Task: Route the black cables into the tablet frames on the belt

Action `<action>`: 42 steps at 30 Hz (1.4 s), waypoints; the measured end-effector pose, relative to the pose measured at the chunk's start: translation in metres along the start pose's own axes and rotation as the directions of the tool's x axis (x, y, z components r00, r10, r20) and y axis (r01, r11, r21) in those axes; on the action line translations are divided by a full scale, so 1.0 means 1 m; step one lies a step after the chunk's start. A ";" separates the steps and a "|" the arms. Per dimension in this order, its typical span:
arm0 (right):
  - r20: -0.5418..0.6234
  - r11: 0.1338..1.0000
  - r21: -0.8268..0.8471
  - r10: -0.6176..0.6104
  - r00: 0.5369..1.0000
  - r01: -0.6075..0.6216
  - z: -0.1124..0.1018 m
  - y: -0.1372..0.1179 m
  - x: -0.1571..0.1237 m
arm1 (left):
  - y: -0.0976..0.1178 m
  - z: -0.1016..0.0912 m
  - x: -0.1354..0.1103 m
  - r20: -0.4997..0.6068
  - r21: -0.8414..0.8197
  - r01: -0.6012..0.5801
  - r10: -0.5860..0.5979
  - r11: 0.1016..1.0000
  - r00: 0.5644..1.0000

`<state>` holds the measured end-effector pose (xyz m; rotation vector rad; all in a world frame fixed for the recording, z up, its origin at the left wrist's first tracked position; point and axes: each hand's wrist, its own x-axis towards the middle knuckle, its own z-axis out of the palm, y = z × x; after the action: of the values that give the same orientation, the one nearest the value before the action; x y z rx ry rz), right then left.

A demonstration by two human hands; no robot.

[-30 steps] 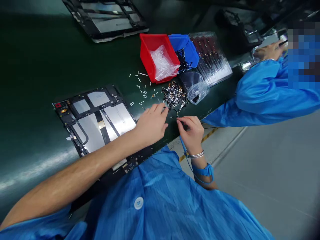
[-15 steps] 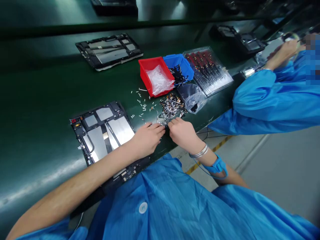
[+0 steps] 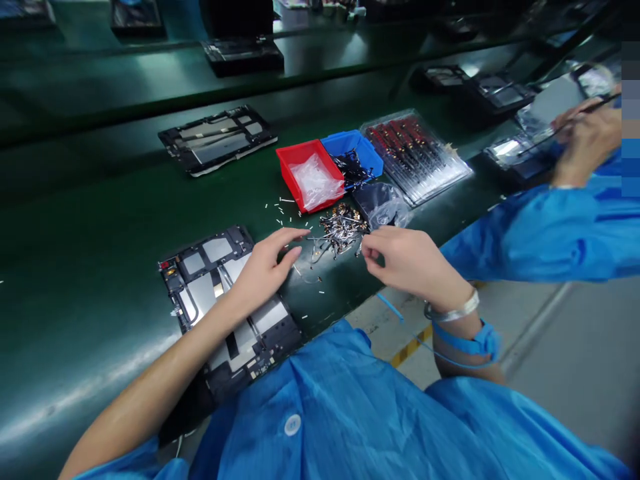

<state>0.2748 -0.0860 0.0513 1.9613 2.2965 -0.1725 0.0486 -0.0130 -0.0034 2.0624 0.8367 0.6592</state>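
Note:
My left hand [image 3: 267, 267] is open, thumb and fingers apart, above the upper right side of an opened tablet [image 3: 200, 297]. Its fingertips reach toward a pile of small metallic parts with thin leads [image 3: 343, 230]. At the pile's right side, my right hand [image 3: 410, 263] has thumb and forefinger pinched together. Whatever lies between those fingers is too small to make out. A thin cable [image 3: 303, 273] lies on the bench between the two hands. Small white strips [image 3: 280, 213] are scattered left of the pile.
Behind the pile stand a red bin [image 3: 295, 177] with clear plastic bags and a blue bin [image 3: 373, 150] with black parts. A clear tray [image 3: 420, 157], a plastic-wrapped black piece [image 3: 383, 203] and another tablet [image 3: 220, 140] lie nearby. At right, a co-worker's sleeve [image 3: 550, 233] crosses the bench edge.
My hands were close together at the near side of the pile. They have moved apart, left hand leftward with fingers spread, right hand rightward. The camera view has tilted up slightly.

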 end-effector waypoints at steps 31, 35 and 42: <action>-0.792 0.868 0.097 -0.229 0.566 0.486 0.014 -0.083 0.087 | -0.011 -0.036 0.002 -0.078 -0.510 0.186 -0.261 0.840 0.962; -0.794 0.906 0.097 -0.179 0.581 0.413 0.012 -0.064 0.104 | -0.020 -0.038 0.004 0.021 -0.618 0.272 -0.330 0.738 0.944; -0.756 0.923 0.205 -0.062 0.652 0.326 0.018 -0.061 0.116 | -0.033 -0.038 0.009 0.080 -0.803 0.300 -0.406 0.515 0.910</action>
<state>0.1969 0.0146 0.0156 2.2092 3.1844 0.3324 0.0171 0.0268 -0.0084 0.9762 0.7872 0.7477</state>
